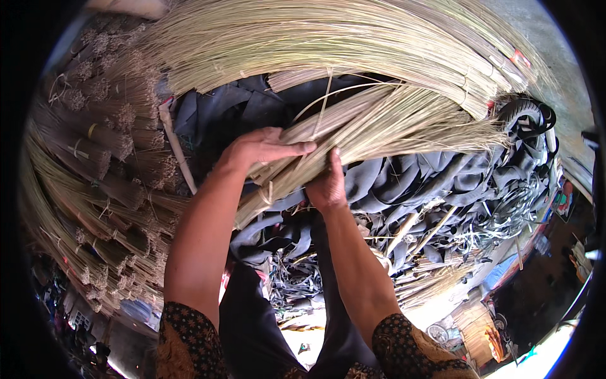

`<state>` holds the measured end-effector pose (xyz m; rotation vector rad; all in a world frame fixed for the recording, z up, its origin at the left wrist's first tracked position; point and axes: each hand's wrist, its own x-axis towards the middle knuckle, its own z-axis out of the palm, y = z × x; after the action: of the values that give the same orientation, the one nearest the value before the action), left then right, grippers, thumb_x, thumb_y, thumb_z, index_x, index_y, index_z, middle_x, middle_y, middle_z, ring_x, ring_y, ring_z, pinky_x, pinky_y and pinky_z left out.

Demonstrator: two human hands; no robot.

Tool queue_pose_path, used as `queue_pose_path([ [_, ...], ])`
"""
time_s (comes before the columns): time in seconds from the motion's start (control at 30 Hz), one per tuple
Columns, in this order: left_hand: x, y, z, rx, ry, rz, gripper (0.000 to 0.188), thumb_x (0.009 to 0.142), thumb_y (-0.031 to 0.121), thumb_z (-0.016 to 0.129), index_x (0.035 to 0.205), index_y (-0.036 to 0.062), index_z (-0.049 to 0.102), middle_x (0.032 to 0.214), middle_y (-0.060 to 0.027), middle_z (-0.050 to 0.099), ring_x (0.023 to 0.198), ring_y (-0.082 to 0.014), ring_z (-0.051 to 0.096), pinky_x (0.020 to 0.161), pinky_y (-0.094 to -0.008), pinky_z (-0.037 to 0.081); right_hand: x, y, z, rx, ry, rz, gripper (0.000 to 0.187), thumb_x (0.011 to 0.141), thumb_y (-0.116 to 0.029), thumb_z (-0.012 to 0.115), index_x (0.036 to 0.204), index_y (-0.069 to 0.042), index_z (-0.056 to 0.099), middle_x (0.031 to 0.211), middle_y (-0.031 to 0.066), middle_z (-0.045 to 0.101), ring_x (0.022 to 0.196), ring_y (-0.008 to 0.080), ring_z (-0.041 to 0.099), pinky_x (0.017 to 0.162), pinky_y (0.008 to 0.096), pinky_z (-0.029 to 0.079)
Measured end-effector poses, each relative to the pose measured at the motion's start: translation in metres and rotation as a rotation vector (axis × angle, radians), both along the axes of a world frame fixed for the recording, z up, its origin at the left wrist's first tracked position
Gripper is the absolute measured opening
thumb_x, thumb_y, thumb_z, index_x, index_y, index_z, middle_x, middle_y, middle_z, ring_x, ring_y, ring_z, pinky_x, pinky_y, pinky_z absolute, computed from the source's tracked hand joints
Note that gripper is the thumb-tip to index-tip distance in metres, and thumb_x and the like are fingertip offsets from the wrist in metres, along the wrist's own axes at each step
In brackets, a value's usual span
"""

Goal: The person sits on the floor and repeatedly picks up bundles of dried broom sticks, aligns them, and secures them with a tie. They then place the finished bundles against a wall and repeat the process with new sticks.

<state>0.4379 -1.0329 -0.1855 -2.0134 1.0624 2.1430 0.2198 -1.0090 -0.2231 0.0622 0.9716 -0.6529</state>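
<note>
Both my hands are around a bundle of long dried straw stalks (385, 126), tied with a thin strip close to its left end. My left hand (262, 149) grips it from above, its thumb lying across the stalks and its other fingers partly hidden behind them. From below, my right hand (328, 183) holds the same bundle, thumb up against its near side and fingers mostly out of sight underneath. The stalks seem to lie in two crossing bunches, fanning out loosely toward the right. A thin strip (324, 104) stands up from the bundle near my left thumb.
Large straw bundles (303, 44) lie across the far side. More tied bundles (113, 151) are stacked at the left, with a wooden stick (177, 145) beside them. Black rubber-like strips (404, 180) heap beneath my hands and to the right. Pale wooden sticks (435, 227) poke from the heap.
</note>
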Motion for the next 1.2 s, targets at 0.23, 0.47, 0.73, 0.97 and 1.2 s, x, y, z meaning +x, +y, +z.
queue_pose_path([
  [0.23,-0.064,0.051,0.041,-0.212,0.217,0.266,0.13,0.049,0.067,0.096,0.142,-0.0082,0.046,0.132,-0.0276,0.064,0.123,-0.0381,0.063,0.11,-0.0405,0.048,-0.037,0.025,0.065,-0.076,0.11,-0.044,0.089,0.089,-0.069,0.066,0.151,-0.009,0.042,0.142,0.0162,0.057,0.129,0.0335,0.058,0.112,0.0501,0.047],
  [0.47,-0.117,0.099,0.114,-0.238,0.125,0.151,0.118,0.061,0.068,0.089,0.146,-0.0001,0.043,0.125,-0.0262,0.068,0.113,-0.0373,0.069,0.098,-0.0417,0.055,-0.071,0.057,0.154,-0.054,0.228,-0.019,0.073,0.098,-0.06,0.057,0.146,-0.006,0.047,0.136,0.0185,0.061,0.124,0.036,0.061,0.111,0.0532,0.048],
  [0.73,-0.034,0.243,0.246,-0.14,0.101,0.1,0.127,0.059,0.075,0.085,0.15,-0.0013,0.041,0.134,-0.0296,0.063,0.122,-0.0419,0.064,0.106,-0.0464,0.05,-0.021,0.205,0.272,0.199,0.238,0.178,0.066,0.106,-0.058,0.042,0.147,-0.006,0.047,0.138,0.0177,0.06,0.125,0.0319,0.06,0.11,0.0488,0.047],
  [0.97,0.04,0.418,0.41,0.022,-0.013,0.443,0.127,0.053,0.062,0.097,0.151,0.0014,0.043,0.131,-0.0203,0.067,0.12,-0.0303,0.066,0.104,-0.0405,0.051,0.027,0.354,0.367,0.15,0.023,0.606,0.047,0.108,-0.033,0.051,0.144,-0.003,0.048,0.135,0.0133,0.061,0.121,0.0258,0.061,0.108,0.0418,0.049],
  [1.2,0.03,0.558,0.521,-0.169,-0.389,0.937,0.129,0.051,0.055,0.101,0.151,0.001,0.04,0.129,-0.0204,0.067,0.119,-0.0317,0.067,0.104,-0.0414,0.052,0.107,0.396,0.446,-0.154,-0.274,0.941,0.052,0.103,-0.023,0.063,0.144,0.001,0.042,0.134,0.0132,0.061,0.122,0.0252,0.06,0.105,0.0408,0.049],
])
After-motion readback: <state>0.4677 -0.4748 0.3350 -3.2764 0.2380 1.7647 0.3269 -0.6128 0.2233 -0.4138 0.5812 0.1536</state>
